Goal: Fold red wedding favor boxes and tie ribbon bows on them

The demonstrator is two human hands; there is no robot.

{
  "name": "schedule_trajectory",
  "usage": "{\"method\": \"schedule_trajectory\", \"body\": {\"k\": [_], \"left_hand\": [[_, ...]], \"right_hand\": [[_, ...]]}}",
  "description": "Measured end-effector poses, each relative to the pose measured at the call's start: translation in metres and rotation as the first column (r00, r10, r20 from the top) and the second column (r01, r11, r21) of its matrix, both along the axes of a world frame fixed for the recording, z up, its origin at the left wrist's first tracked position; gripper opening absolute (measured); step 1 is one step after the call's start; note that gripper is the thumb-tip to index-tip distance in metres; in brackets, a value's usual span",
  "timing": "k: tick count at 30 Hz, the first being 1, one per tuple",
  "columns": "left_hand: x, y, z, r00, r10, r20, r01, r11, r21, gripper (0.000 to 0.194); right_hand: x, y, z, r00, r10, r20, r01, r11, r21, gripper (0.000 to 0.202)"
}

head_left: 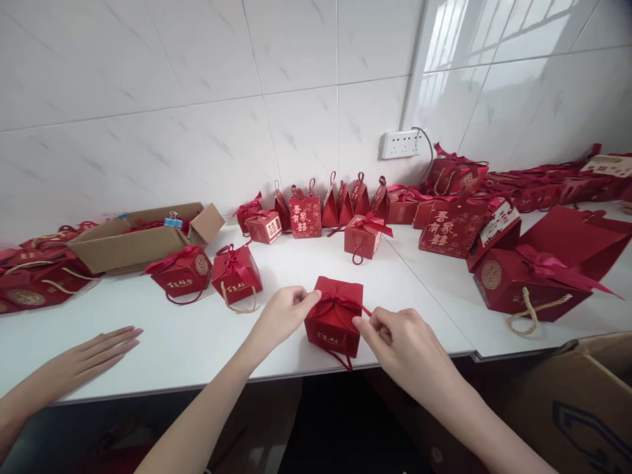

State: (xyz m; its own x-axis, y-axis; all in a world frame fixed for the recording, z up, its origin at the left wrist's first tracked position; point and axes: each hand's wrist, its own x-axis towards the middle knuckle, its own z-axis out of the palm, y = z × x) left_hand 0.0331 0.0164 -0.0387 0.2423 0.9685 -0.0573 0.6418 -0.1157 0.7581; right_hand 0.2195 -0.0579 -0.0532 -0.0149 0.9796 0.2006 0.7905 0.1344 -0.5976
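A small red gift box (332,336) with gold lettering stands at the front edge of the white table, a red ribbon (338,301) knotted across its petal-like top. My left hand (286,313) pinches the ribbon at the box's left upper side. On the right, my right hand (402,336) has thumb and fingers closed on the ribbon's other end. A dark red cord handle hangs down the front of the box.
Another person's hand (93,362) lies flat on the table (182,342) at the left. Finished-looking red boxes (182,273) stand around, with an open cardboard box (123,247) behind. A larger carton (567,395) is below the table at the right.
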Motion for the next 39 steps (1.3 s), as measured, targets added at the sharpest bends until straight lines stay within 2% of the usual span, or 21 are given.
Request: {"method": "schedule_trajectory", "body": {"k": [3,7,12,17,20,24,27,30,33,39], "left_hand": [[0.001,0.003,-0.004,0.998,-0.022,0.051,0.022,1.0,-0.015,0.04],[0.004,0.001,-0.011,0.983,-0.067,0.174,0.065,0.998,0.013,0.035],[0.01,-0.011,-0.02,0.951,-0.036,0.308,0.025,0.999,0.041,0.037],[0.013,-0.016,-0.029,0.915,0.013,0.402,-0.029,0.999,0.033,0.037],[0.012,-0.017,-0.036,0.86,0.026,0.509,-0.019,1.0,-0.018,0.038],[0.013,-0.018,-0.045,0.772,0.041,0.634,0.008,0.997,-0.074,0.04],[0.014,-0.018,-0.047,0.748,0.043,0.662,0.008,0.997,-0.073,0.041],[0.015,-0.016,-0.044,0.742,0.032,0.669,0.039,0.995,-0.092,0.041],[0.014,-0.014,-0.041,0.738,0.034,0.674,0.072,0.989,-0.129,0.043],[0.008,-0.012,-0.043,0.772,0.01,0.636,0.099,0.986,-0.136,0.043]], "right_hand": [[-0.001,0.0,-0.001,1.0,-0.013,0.008,0.013,0.998,-0.054,0.039],[0.003,0.013,-0.006,0.995,-0.096,-0.002,0.095,0.989,-0.116,0.032],[0.005,0.023,-0.009,0.979,-0.123,-0.164,0.105,0.988,-0.116,0.046],[0.003,0.032,-0.013,0.917,-0.121,-0.38,0.086,0.99,-0.109,0.039],[0.004,0.035,-0.019,0.813,-0.056,-0.58,0.02,0.997,-0.068,0.039],[0.004,0.033,-0.029,0.524,-0.01,-0.851,-0.077,0.995,-0.059,0.045],[0.002,0.031,-0.034,0.334,-0.059,-0.941,-0.086,0.992,-0.093,0.045],[0.0,0.031,-0.035,0.211,-0.107,-0.972,-0.082,0.989,-0.127,0.045],[0.001,0.034,-0.037,0.156,-0.127,-0.98,-0.093,0.985,-0.143,0.043],[0.005,0.036,-0.041,0.17,-0.136,-0.976,-0.086,0.985,-0.152,0.043]]}}
